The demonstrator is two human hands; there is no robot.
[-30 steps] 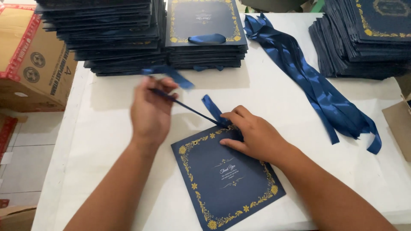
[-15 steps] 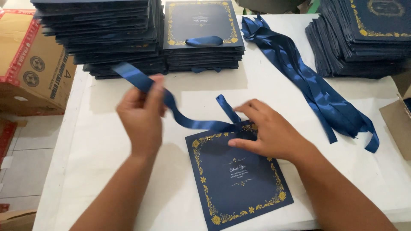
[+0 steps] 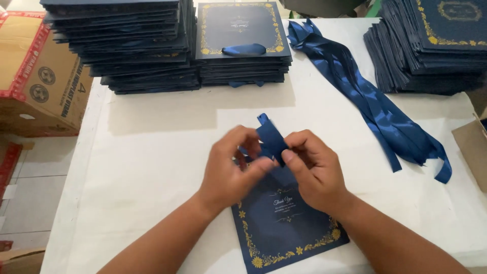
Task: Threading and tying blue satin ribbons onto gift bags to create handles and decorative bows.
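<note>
Both hands pinch a blue satin ribbon at the top edge of a navy card.

The left hand (image 3: 228,172) and right hand (image 3: 314,170) meet over the card (image 3: 284,218), which lies flat on the white worktop (image 3: 152,152) under the wrists; the fingers of both are pressed together on the ribbon (image 3: 270,139), a fold of which stands up just beyond the fingertips. By my reading the ribbon is already on the card but not yet tied; the knot area is hidden by the thumbs. Well beyond the fingers a finished pile (image 3: 243,45) shows a tied bow on top, beside it taller stacks (image 3: 127,50); loose ribbons (image 3: 375,106) lie to the right, and a further stack (image 3: 436,45), so many cards seem left.
</note>
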